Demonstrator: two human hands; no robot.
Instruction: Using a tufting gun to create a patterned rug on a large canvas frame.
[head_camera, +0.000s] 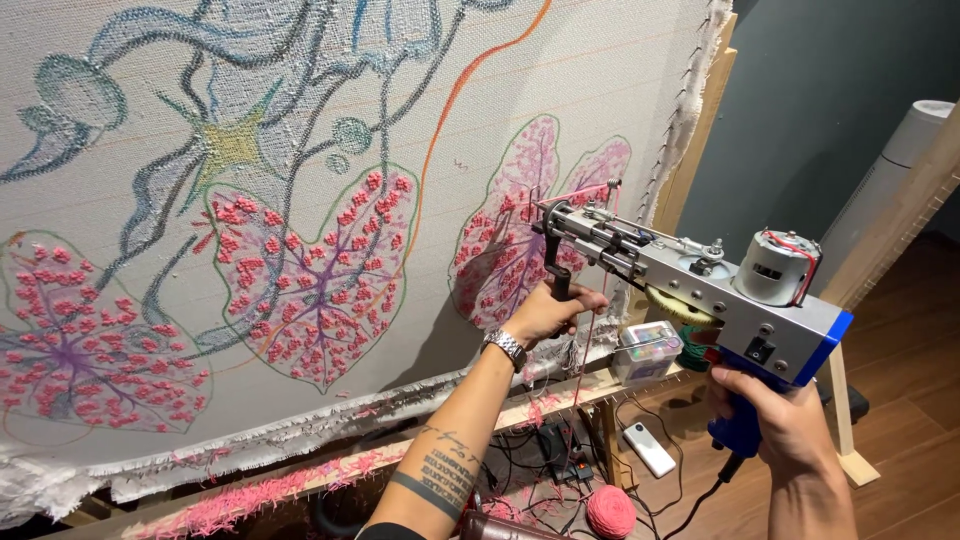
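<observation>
- Tufting gun (690, 275): silver body, blue rear and blue grip, round motor on top at its rear; held tilted, nose up and to the left, needle end touching the stretched cloth (300, 120); taken as landmark for all that follows.
- Left hand (548, 312): under the gun's front end; fingers wrapped shut round the black front handle (557, 270); metal wristwatch (506, 348) on the wrist just below; forearm tattooed.
- Right hand (775, 420): under the gun's rear; fingers closed round the blue pistol grip; a black cable hangs down from the grip's foot.
- Pink yarn (588, 340): runs from the gun's nose down past the left hand to a pink yarn ball (610, 512) on the floor, well below the gun.
- Cloth: left of the gun and touched by its tip; bears drawn leaves partly filled with pink tufts; the leaf nearest the nose (505, 240) lies right behind it.
- Wooden frame (700, 130): upright post just behind the gun's middle; lower rail below both hands.
- Clear plastic box (645, 350): on the rail, just below the gun's body, between the two hands.
- White rectangular device (650, 448): on the floor, below the gun, near the ball.
</observation>
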